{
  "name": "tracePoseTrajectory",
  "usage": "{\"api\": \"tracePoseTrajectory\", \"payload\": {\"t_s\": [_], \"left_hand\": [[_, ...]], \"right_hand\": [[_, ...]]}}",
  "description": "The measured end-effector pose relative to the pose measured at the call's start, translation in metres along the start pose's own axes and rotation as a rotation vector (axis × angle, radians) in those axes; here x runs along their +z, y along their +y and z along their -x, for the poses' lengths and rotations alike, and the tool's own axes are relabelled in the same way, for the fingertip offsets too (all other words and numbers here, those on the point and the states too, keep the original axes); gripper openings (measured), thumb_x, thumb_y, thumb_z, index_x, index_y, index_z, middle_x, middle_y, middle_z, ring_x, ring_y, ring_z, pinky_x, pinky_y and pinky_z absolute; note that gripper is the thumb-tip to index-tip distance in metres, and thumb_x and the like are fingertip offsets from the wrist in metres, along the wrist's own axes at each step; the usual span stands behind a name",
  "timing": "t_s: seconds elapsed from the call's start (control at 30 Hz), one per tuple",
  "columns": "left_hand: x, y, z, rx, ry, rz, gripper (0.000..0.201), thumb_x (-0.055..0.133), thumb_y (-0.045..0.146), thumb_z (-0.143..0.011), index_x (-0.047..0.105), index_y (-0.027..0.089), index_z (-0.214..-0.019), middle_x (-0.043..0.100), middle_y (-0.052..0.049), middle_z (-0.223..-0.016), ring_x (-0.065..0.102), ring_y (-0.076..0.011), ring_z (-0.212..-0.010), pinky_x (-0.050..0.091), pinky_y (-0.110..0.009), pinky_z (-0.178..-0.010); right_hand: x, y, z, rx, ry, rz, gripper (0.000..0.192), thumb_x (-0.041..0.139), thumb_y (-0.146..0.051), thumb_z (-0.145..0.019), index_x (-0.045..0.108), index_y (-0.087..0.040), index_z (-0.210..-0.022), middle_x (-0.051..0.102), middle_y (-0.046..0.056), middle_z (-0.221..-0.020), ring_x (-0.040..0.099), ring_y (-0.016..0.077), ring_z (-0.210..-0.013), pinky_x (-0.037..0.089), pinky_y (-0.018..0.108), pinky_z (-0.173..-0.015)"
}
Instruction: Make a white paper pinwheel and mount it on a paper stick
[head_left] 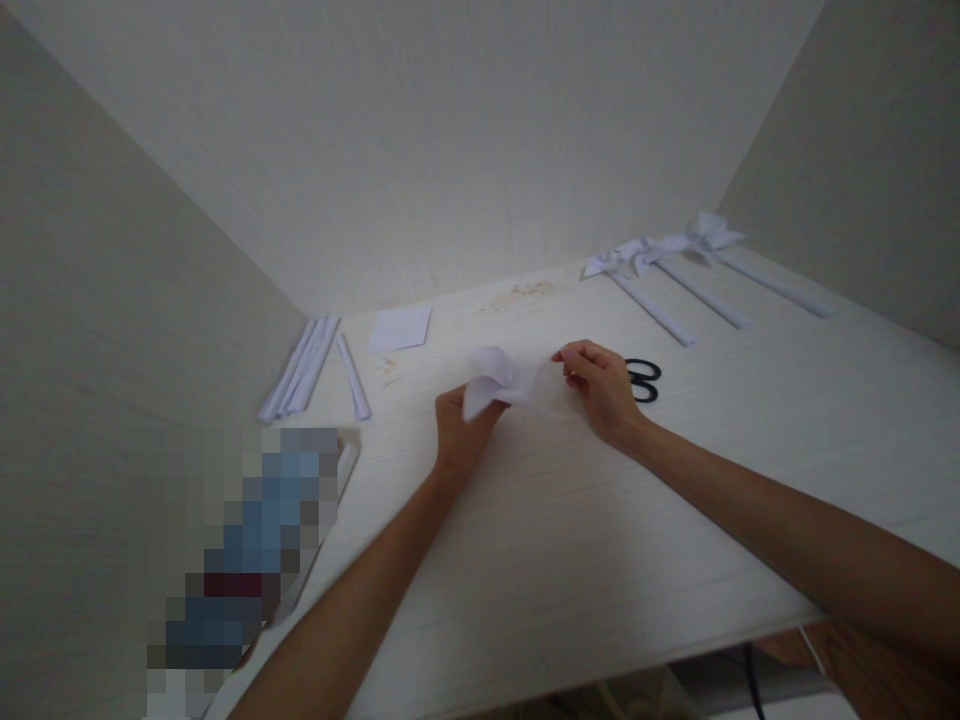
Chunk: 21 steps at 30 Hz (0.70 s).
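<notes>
Your left forearm [379, 580] and right forearm [780, 530] reach in from the bottom of the frame across the white desk [570, 530], leading to your hands near the centre. Between them, raised in front of you, is the curled white paper piece [493, 375], its folds looped over like a pinwheel head. Your left hand [461, 430] grips it from below, the fingers closed around its base. Your right hand [604, 390] is at its right side with thumb and forefinger drawn close together; the paper blurs there, so you cannot tell whether they pinch its edge. Just beyond that hand, the black-handled scissors [645, 380] are partly covered.

At the upper right, three paper pinwheels [694, 288] on rolled sticks lie in a row and look finished. The piece you hold seems only part-shaped, with no stick visible on it. Left of centre, a flat paper square [401, 329] appears unworked, and farther left a bunch of rolled paper sticks [304, 370] and one separate stick [354, 378] bear no heads, so several probably remain.
</notes>
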<state>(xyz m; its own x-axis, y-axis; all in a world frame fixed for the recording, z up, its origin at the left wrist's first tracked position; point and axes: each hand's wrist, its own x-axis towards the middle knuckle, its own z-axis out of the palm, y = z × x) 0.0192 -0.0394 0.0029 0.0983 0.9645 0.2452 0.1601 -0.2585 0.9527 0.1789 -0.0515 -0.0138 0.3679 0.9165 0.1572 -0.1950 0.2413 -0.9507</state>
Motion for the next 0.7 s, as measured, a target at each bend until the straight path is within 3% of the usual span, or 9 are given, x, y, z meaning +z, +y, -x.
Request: {"api": "tracePoseTrajectory", "payload": {"t_s": [0.27, 0.47, 0.7], "left_hand": [[0.0010, -0.0019, -0.0007, -0.023, 0.074, -0.018, 0.006, 0.066, 0.018, -0.054, 0.066, 0.014, -0.058, 0.065, -0.001, -0.058, 0.058, -0.0125, -0.055, 0.046, -0.024, -0.054], [0.0002, -0.0023, -0.0015, 0.056, 0.064, -0.029, 0.006, 0.062, 0.019, -0.060, 0.067, 0.016, -0.060, 0.066, 0.001, -0.061, 0.058, -0.0125, -0.059, 0.045, -0.026, -0.061], [-0.0006, -0.0073, -0.0048, 0.055, 0.030, -0.064, 0.011, 0.057, 0.015, -0.063, 0.066, 0.016, -0.056, 0.064, 0.001, -0.058, 0.057, -0.0128, -0.059, 0.044, -0.026, -0.061]], "right_hand": [[0.0007, -0.0017, 0.0002, 0.017, 0.010, -0.024, 0.009, 0.058, -0.023, -0.066, 0.059, -0.018, -0.058, 0.051, -0.003, -0.060, 0.039, 0.0067, -0.052, 0.028, 0.021, -0.048], [0.0004, -0.0002, -0.0004, 0.015, 0.011, -0.034, 0.011, 0.058, -0.024, -0.065, 0.059, -0.018, -0.056, 0.051, -0.003, -0.060, 0.039, 0.0070, -0.053, 0.027, 0.022, -0.048], [0.0009, -0.0014, -0.0001, 0.015, 0.011, -0.048, 0.010, 0.059, -0.023, -0.064, 0.060, -0.018, -0.056, 0.051, -0.003, -0.059, 0.038, 0.0069, -0.052, 0.026, 0.022, -0.049]]}}
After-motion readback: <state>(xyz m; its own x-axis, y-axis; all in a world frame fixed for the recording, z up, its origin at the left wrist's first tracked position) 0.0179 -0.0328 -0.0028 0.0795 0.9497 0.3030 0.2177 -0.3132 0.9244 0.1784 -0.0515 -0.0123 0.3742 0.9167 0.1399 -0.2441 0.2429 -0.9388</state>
